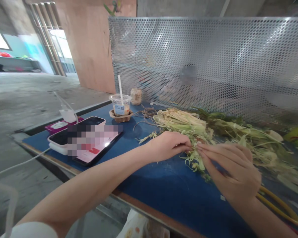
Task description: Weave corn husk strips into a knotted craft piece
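My left hand [169,146] reaches in over the blue tabletop, its fingers closed on a leafy green sprig [195,158]. Facing it, my right hand [233,170] pinches the same sprig, thumb and fingertips pressed together. Both sets of fingertips almost meet, so part of the stem is hidden. Just behind them lies a bundle of pale yellow-green leaves [181,119], long and strip-like. More loose greenery [250,135] spreads to the right, blurred towards the edge. Thin brown strands [149,114] trail from the bundle's left end.
On the left lie two phones [99,120] [93,155], a magenta power strip [56,126] and a white cable [20,163]. A lidded cup [119,109] with a straw sits in a cardboard holder near a jar [136,96]. A perforated metal panel [149,43] stands behind; a yellow ring [283,206] lies front right.
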A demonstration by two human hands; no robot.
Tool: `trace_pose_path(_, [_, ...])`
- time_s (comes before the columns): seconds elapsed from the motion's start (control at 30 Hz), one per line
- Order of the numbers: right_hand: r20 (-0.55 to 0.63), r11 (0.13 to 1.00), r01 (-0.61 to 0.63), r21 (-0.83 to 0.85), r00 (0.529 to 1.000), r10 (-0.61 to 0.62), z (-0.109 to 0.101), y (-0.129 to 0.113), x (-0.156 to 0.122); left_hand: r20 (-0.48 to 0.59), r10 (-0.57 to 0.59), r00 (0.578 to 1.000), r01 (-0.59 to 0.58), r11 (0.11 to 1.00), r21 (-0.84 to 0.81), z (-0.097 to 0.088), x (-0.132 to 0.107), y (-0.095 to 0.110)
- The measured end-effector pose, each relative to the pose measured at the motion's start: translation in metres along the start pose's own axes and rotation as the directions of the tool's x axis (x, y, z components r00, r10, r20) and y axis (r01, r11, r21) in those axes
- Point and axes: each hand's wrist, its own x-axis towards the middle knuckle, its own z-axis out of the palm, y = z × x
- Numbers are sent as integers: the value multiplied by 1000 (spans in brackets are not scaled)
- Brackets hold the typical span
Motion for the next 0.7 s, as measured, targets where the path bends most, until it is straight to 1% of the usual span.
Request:
trace_pose_path(0.1, [30, 999, 15, -40, 999, -13, 1, 0, 2, 3, -2, 1000, 2, 1000, 20, 0, 0, 1])
trace_pose_path(0.2, [71, 998, -4, -57, 997, 8, 3, 2, 3, 27, 1, 1000, -3, 998, 65, 1, 0, 1])
trace_pose_path(0.4, [107, 999, 39, -19, 994, -37, 2, 7, -1, 60, 17, 998, -24, 993, 120, 5, 0, -2])
trace_pose_path(0.57, [138, 994, 43, -101, 990, -29, -1, 12, -4, 70, 18, 997, -27, 992, 125, 4, 1, -1])
trace_pose_path(0.7, [182, 977, 125, -170, 979, -94, -5, 10, 0, 70, -31, 997, 20, 988, 150, 2, 1, 1])
